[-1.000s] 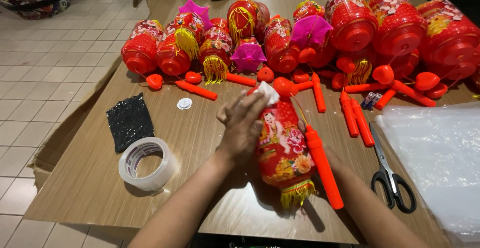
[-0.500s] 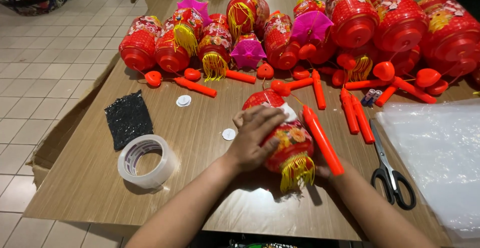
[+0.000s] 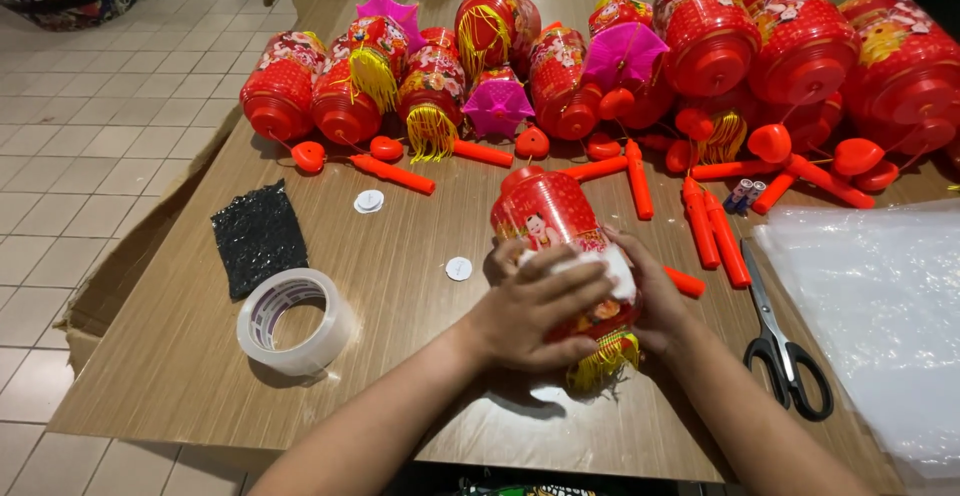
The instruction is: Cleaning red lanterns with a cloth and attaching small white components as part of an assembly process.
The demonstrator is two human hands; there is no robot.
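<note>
Both hands, left [image 3: 535, 306] and right [image 3: 655, 296], clasp a red lantern [image 3: 560, 226] (yellow tassel, apparently with white cloth) on the table [image 3: 400, 286].

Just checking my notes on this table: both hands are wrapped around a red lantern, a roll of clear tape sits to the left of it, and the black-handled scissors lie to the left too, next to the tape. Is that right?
Not quite. In the head view the scissors lie to the right of the red lantern, beside the clear plastic sheet, not next to the roll of clear tape. The rest holds: the left hand and right hand are both wrapped around the lantern, with the tape to its left.
</note>
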